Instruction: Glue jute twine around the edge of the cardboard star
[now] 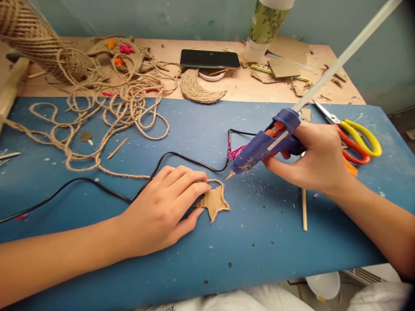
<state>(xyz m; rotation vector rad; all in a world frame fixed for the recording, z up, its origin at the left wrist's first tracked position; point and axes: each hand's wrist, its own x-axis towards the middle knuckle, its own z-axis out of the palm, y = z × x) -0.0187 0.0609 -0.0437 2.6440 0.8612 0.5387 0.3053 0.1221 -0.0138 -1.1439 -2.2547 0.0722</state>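
Closed over the left side of a small cardboard star (213,201), my left hand (171,201) holds it down on the blue mat. Jute twine (225,201) lines the star's right edges, and a loop of it arches above the top edge. My right hand (314,155) is wrapped round a blue hot glue gun (264,144), its nozzle just above and right of the star, apart from it. A long white glue stick (346,58) juts from the gun's back end. Under my left hand passes a black cord (191,160).
Tangled twine (123,108) spreads from a big twine spool (35,39) at the left. A twine-covered crescent (199,88) lies by a phone (210,59) at the back. Scissors (359,138) and a wooden stick (304,209) lie at the right. Cardboard scraps (283,68) sit behind.
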